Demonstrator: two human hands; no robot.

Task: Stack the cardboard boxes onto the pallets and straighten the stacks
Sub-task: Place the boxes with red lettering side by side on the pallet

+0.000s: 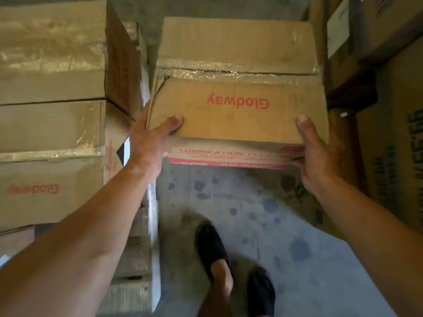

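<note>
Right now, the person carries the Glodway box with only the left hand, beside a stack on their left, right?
No: the head view shows both hands holding the Glodway box, the left hand and the right hand at its near corners. The stack is on their left.

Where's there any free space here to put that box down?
The concrete floor is bare in the aisle between the left stack and the right-hand boxes, below the carried box, apart from the person's shoes. It is tight where the left hand squeezes between the carried box and the left stack.
</note>
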